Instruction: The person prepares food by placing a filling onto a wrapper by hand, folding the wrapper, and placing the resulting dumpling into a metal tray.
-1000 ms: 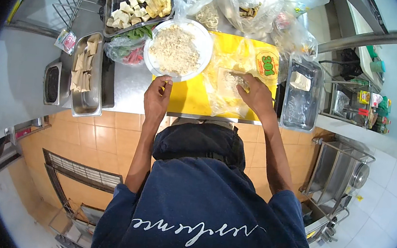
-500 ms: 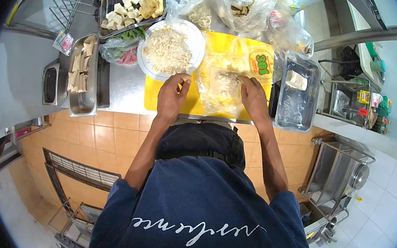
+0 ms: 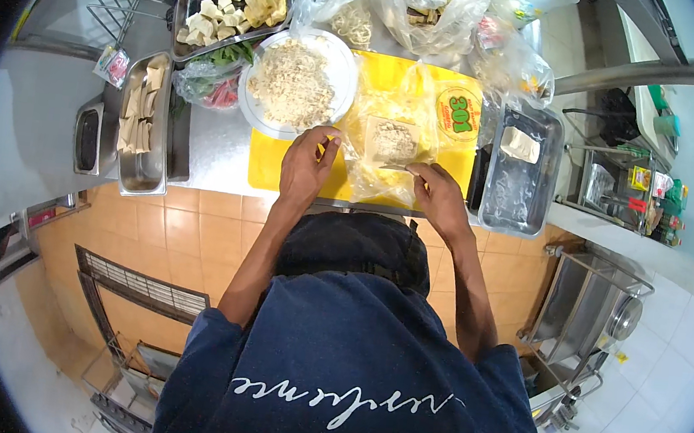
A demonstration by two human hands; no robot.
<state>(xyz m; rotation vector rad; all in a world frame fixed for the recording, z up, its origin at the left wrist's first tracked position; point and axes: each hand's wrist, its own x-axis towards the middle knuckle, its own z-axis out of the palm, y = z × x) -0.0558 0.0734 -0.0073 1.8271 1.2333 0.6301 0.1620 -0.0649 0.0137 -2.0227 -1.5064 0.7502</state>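
A square, pale dough wrapper [image 3: 376, 159] lies on a crumpled clear plastic bag [image 3: 379, 189] over a yellow cutting board [image 3: 271, 170]. A mound of pale crumbly filling [image 3: 395, 140] rests on the wrapper's middle. My right hand [image 3: 442, 199] pinches the wrapper's near right edge between thumb and fingers. Left of the wrapper, my left hand [image 3: 305, 166] hovers over the board, its fingers curled, with a gap to the thumb and nothing seen in it. Just beyond that hand is a white plate [image 3: 345, 89] heaped with crumbly filling [image 3: 295, 80].
At right stands a metal tray [image 3: 516, 196] with a stack of pale wrappers [image 3: 520, 144]. Folded tan pieces [image 3: 139, 114] lie in the left metal pan [image 3: 146, 178]. A dark tray [image 3: 183, 22] of white chunks and several plastic bags [image 3: 427, 14] line the back.
My right hand has come nearer me, from the wrapper's right side to its near right edge. The left hand has shifted slightly right.
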